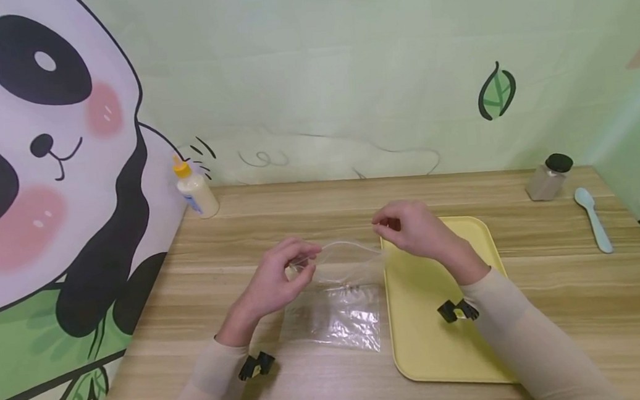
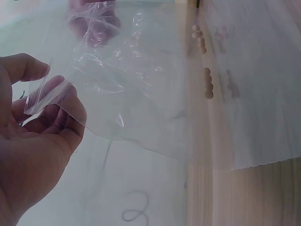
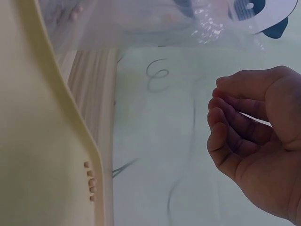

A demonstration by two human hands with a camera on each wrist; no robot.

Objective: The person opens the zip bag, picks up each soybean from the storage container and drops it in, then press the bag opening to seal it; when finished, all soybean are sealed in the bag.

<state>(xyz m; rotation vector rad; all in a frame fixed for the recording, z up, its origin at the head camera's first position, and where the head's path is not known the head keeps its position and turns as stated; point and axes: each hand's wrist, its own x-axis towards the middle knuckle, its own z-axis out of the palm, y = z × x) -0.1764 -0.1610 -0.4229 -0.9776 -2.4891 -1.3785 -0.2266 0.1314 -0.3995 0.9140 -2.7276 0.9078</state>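
A clear plastic zip bag (image 1: 334, 323) hangs partly raised, its lower part over the table beside the tray. My left hand (image 1: 278, 277) pinches the bag's left top corner between thumb and fingers; in the left wrist view the film lies across the fingers. The zip rim bows to the right in the head view. Above the tray's far left corner, my right hand (image 1: 417, 230) is near the bag's right top corner but apart from it. Its fingers are loosely curved with nothing visible in them. Through the film, the left wrist view shows small brown rounded spots I cannot identify.
A yellow tray (image 1: 430, 347) lies right of the bag, under my right forearm. At the back left stands a glue bottle (image 1: 199, 196) with an orange cap. A black-lidded jar (image 1: 549, 179) and a pale blue spoon (image 1: 594, 221) are at the right. A printed backdrop (image 1: 302, 102) rises behind.
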